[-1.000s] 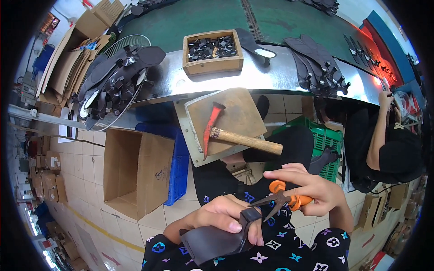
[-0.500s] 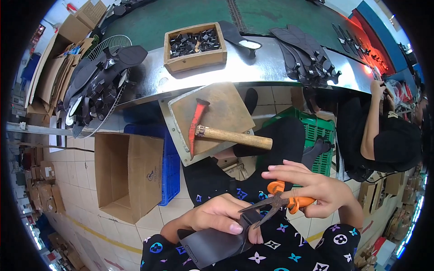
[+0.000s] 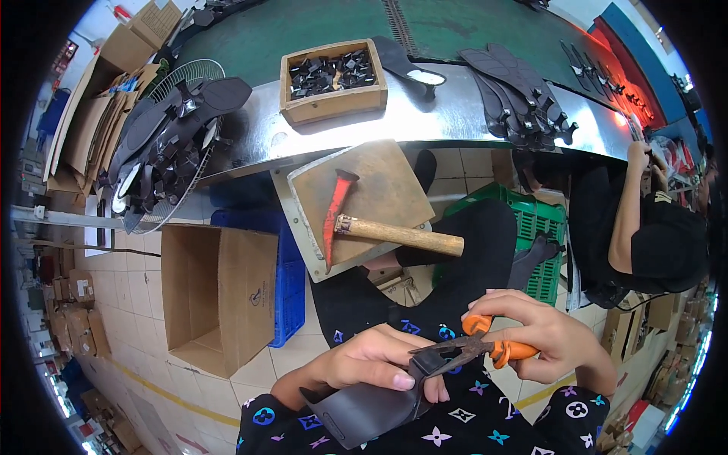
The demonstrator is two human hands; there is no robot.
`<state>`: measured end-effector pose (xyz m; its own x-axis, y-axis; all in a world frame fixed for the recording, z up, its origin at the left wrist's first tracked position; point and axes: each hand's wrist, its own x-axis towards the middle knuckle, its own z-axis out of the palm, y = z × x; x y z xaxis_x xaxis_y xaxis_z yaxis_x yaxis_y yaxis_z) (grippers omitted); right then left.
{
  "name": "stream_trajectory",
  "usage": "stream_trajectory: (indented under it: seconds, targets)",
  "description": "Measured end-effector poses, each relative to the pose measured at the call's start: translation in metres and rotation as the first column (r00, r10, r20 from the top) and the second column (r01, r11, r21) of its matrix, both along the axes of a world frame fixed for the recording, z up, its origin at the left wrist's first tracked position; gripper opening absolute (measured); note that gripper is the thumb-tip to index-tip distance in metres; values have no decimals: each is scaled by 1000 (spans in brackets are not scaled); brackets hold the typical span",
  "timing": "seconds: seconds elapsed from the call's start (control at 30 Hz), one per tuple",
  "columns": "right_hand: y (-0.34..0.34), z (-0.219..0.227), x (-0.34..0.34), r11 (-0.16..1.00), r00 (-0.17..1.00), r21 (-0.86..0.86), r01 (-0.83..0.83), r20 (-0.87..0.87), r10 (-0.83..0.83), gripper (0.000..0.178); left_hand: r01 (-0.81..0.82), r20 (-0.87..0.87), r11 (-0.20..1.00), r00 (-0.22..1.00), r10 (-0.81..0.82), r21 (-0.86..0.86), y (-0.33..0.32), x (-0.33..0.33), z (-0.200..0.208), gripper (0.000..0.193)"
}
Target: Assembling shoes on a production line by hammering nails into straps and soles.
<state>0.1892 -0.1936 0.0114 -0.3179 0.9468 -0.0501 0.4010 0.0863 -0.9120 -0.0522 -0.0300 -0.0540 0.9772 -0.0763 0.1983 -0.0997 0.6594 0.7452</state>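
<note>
My left hand (image 3: 362,359) is closed round a dark shoe sole (image 3: 362,415) near my lap, thumb on top. The sole's small black heel (image 3: 426,367) points up past my fingers. In my right hand (image 3: 557,334) is a pair of pliers (image 3: 472,347) with orange handles and rusty pointed jaws. The fingers wrap round both handles. The jaws lie at the heel's end, one on either side; whether they touch it I cannot tell. A red-headed hammer (image 3: 402,232) with a wooden handle rests on a worn board (image 3: 379,178) just ahead.
On the metal bench edge (image 3: 262,125) stands a wooden box (image 3: 334,112) of small black parts. Heeled soles (image 3: 523,95) lie to its right; more fill a wire basket (image 3: 205,171) at left. A cardboard box (image 3: 246,303) and green crate (image 3: 542,284) flank my legs. A co-worker (image 3: 660,235) sits at right.
The pliers' handles and jaws have come closer together, and the jaws have moved onto the heel's end. My right hand is slightly lower. The sole stays in my left hand.
</note>
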Motion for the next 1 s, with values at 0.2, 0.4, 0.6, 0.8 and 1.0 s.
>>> stream_trajectory:
  seconds: [0.2,0.4,0.6,0.8,1.0]
  targets:
    - [-5,1,-3,1000,997,15,27,67,-28,46,32,-33,999,999,-32,-3,0,-3,3,35]
    - [-6,1,-4,999,996,26,35,76,-36,45,40,-27,999,999,-40,7,-1,-3,1,34]
    - [-7,3,-4,998,994,51,40,97,-44,43,52,35,995,998,-49,-88,-7,-2,-8,28]
    - [-11,10,-6,999,994,14,52,99,-53,31,150,-77,989,986,-150,-7,1,1,8,30]
    - [-11,17,-9,999,989,-14,50,137,-47,29,164,-52,986,985,-163,28,11,-4,4,27]
